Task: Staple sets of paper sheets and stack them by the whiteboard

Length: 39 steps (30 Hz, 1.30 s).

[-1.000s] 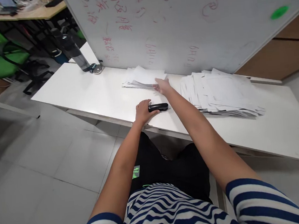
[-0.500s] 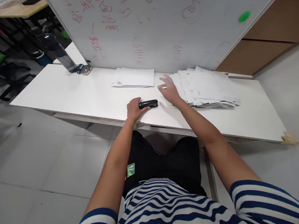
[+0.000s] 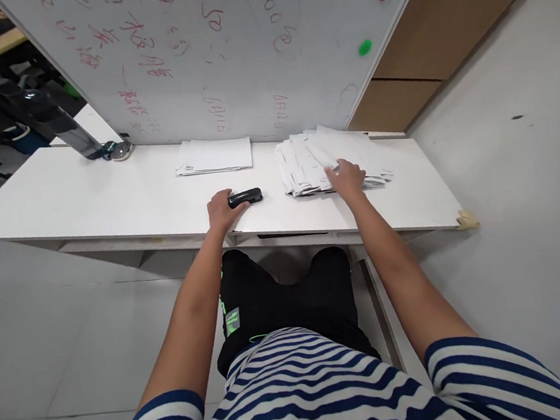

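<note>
My left hand is wrapped around the rear end of a black stapler, which lies level on the white table. The stapler's front end points right, out of my grip. To the right, my right hand rests over the front part of a large, untidy stack of paper. Its thumb and fingers are apart on the upper sheets, and no sheet shows lifted between them. Behind the stapler lies a smaller, neater pile of paper.
A whiteboard with red writing stands along the table's back edge. At the back left are a clear bottle and a small round item. Brown cardboard boxes stand behind the right end, beside a pale wall.
My right hand has moved right, from the left edge of the large stack onto its front part. My left hand stays on the stapler. The whole view has turned to the right.
</note>
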### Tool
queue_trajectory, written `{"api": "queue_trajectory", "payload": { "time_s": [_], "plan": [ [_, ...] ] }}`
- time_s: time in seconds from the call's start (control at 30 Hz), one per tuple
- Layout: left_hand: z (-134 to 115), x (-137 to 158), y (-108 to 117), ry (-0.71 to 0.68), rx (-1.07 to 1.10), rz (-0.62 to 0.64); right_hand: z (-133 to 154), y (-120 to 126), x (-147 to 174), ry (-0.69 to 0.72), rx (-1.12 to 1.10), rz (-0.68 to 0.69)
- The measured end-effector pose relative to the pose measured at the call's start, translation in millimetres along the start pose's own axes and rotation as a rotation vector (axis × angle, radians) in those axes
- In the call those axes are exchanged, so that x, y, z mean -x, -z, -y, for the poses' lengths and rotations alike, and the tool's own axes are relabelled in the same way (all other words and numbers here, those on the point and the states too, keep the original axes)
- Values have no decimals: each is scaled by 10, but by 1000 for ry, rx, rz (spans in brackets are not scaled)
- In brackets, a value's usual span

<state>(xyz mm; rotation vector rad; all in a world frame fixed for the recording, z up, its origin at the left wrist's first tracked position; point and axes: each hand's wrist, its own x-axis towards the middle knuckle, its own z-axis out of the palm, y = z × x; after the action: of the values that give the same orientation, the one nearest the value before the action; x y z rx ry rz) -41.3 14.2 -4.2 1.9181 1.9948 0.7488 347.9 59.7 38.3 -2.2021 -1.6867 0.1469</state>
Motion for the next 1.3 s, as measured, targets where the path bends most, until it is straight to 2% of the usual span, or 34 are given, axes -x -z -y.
{"api": "queue_trajectory", "payload": {
  "time_s": [0.3, 0.6, 0.83, 1.13, 1.3],
  "plan": [
    [-38, 5, 28, -2, -17, 2, -126, 88, -55, -126, -177, -155],
    [-45, 14, 29, -9, 3, -9, -71, 50, 85, 17, -73, -123],
    [-31, 0, 16, -6, -6, -13, -17, 45, 95, -63, -116, -167],
    [1, -10, -19, -27, -1, -36, 107, 217, -15, -215, -294, -160],
    [1, -22, -33, -23, 14, -39, 74, 195, -46, -165, -242, -144]
  ]
}}
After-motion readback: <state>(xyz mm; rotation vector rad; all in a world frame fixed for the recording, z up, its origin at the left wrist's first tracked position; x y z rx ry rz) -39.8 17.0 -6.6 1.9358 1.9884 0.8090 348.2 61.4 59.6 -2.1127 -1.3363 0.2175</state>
